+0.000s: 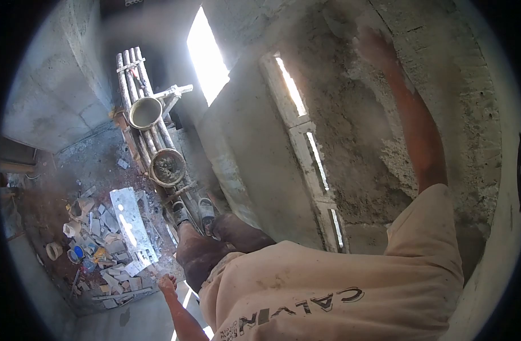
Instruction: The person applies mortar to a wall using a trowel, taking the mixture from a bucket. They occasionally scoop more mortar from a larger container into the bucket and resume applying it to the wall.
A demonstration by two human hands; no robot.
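My right hand (375, 44) is raised against the rough, partly plastered wall (351, 108) at the upper right. It is pale with grey material and blurred, so its fingers and anything in them cannot be made out. Low at the lower left, my left hand (168, 283) hangs away from the wall with curled fingers. What it holds, if anything, is too small to tell. Both feet are on a scaffold of poles (157, 136). On the poles sit a bucket of greyish liquid (145, 113) and, nearer my feet, a bucket with grey mortar (168, 168).
Far below, the floor holds broken tiles and rubble (110, 244), a long pale board (131, 219) and a blue container (76, 254). A bright window opening (208, 59) is at the top. Narrow slots run along a ledge (305, 139) in the wall.
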